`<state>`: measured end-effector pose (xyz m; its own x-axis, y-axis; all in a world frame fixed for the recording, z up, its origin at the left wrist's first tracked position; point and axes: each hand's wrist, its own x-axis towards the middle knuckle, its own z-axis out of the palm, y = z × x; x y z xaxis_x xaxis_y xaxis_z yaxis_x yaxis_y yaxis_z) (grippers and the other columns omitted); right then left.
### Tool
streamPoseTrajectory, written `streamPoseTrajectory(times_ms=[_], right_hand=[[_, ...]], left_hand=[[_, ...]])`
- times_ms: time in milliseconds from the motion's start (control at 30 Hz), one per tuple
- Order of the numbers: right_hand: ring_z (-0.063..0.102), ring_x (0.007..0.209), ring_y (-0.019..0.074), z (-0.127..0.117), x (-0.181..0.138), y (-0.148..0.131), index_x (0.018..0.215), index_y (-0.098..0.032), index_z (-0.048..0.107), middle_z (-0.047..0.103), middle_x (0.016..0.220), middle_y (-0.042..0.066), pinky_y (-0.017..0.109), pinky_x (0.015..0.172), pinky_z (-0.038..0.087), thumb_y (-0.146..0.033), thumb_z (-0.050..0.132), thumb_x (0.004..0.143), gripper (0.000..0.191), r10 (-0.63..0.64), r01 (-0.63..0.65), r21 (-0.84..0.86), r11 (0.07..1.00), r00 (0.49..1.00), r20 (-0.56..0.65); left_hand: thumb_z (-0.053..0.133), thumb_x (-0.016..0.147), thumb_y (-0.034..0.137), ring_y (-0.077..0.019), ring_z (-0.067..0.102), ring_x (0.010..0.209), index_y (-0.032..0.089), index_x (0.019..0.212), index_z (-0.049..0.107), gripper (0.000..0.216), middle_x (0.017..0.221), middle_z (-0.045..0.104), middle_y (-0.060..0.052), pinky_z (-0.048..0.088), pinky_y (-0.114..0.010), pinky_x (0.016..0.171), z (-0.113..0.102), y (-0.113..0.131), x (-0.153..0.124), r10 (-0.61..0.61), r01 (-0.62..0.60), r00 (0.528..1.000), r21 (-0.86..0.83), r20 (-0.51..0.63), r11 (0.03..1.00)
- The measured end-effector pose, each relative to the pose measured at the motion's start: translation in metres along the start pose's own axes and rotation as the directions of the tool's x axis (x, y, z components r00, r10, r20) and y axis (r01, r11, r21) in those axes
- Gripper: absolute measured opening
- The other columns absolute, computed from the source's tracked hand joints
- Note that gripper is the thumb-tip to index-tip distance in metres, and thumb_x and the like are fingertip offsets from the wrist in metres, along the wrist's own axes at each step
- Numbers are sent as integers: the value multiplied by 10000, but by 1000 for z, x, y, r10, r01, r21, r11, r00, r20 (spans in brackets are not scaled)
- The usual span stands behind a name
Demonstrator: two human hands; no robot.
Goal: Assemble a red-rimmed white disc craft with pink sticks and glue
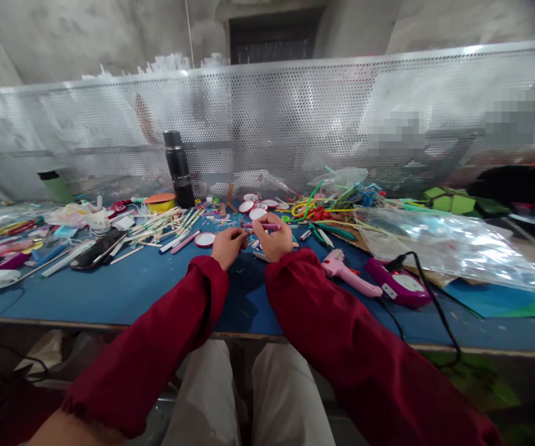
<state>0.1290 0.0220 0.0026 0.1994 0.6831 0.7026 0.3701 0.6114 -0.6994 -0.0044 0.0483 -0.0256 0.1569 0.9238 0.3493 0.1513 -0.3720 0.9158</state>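
Both my hands meet over the middle of the blue table, in dark red sleeves. My right hand is closed round a thin pink stick that lies level across its fingers. My left hand is pinched at the stick's left end; what its fingertips grip is too small to make out. A round red-rimmed white disc lies just left of my left hand. More such discs lie beyond the hands.
A black flask stands at the back. A black phone and several sticks lie at the left. A pink glue gun and a magenta corded device lie at the right beside a clear plastic bag. A perforated metal screen backs the table.
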Motion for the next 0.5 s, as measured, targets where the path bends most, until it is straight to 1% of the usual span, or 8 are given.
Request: streamPoseTrajectory(times_ms=[233,333,500], right_hand=[[504,625,143,0,1,3,612,-228,553,574,615,-29,272,638,399,-324,555,793,205,-7,8,-37,999,1000,11],[500,622,139,-1,1,4,610,-225,545,568,615,-31,273,637,393,-312,551,802,211,-36,36,-50,998,999,10],[510,619,131,-2,2,4,631,-214,576,582,629,-30,268,641,401,-283,558,805,188,-47,45,-59,997,998,-39]], left_hand=[[571,775,336,-96,454,503,175,595,549,242,561,524,12,357,-225,482,1,7,-3,-31,31,999,-36,-10,999],[574,771,335,-93,446,500,172,587,546,247,558,514,13,353,-223,484,1,8,-4,-35,35,999,-49,-9,998],[590,757,316,-99,461,516,161,732,621,160,570,525,15,353,-220,486,1,10,-5,-78,72,996,-104,-49,992]])
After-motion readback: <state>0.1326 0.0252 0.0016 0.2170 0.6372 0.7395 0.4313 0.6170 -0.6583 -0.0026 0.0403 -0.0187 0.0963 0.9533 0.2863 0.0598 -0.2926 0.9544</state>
